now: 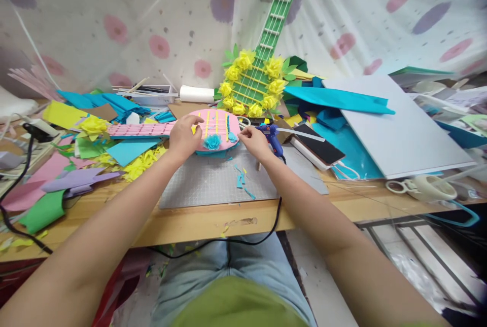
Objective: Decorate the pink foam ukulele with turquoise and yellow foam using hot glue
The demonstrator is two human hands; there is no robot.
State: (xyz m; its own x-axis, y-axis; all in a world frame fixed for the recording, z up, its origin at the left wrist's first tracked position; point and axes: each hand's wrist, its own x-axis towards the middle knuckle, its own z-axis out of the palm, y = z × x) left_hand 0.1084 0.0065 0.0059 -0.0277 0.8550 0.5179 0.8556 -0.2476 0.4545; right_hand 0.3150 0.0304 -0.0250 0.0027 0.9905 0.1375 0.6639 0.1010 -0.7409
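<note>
A pink paper guitar (218,134) with blue sides lies on the grey cutting mat (213,185). Yellow strips cross its body, and a blue paper flower (212,142) and small blue petals sit on the front. My left hand (184,137) is over the joint of neck and body, its thumb and forefinger apart. At the body's right edge, my right hand (254,140) is closed in a pinch; what its fingertips hold, if anything, is too small to make out. A blue glue gun (272,137) lies just right of that hand.
A green paper guitar (249,86) with yellow flowers leans at the back. Paper scraps (76,180) pile up on the left. To the right are a phone (318,143), a grey board (395,134) and a cream mug (428,187). A black cord (279,215) hangs over the table's front edge.
</note>
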